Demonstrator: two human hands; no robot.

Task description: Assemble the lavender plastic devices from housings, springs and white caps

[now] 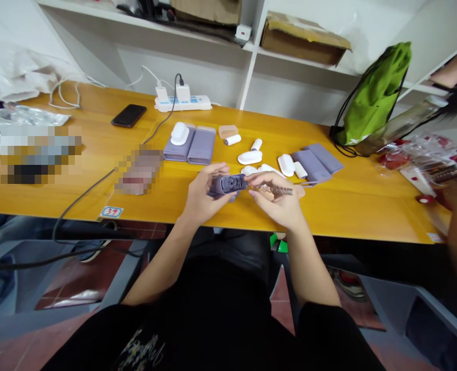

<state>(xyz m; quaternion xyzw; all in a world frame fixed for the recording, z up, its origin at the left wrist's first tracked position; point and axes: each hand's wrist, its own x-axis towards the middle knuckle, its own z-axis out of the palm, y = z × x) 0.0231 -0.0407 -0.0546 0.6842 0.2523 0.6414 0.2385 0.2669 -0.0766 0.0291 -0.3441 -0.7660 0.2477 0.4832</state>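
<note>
Phone: lies dark and flat on the wooden table [368, 216], well apart from the hands.
Power strip: the white power strip [190, 104] sits at the back, with plugs in it.
Purple blocks: two purple blocks [202, 144] lie side by side, a white rounded part [179, 133] on the left one.
Left hand: the left hand [199, 195] grasps the housing, fingers behind and thumb along the near side.
Purple housing: the purple housing [230, 184] is held above the table's near edge, its dark, detailed inside showing. It looks light, stiff and rather smooth, so it could slip; the outer side walls seem the best hold, while the inner fittings look fragile.
White oval part: the white oval part [250, 157] lies just beyond the hands.
Right hand: the right hand [277, 198] has bent fingers at the housing's right end; I cannot tell whether they pinch anything.
Coiled strip: the dark coiled strip [286, 190] shows beside that hand, perhaps springy.
Green bag: the green bag [379, 95] stands farther right.
</note>
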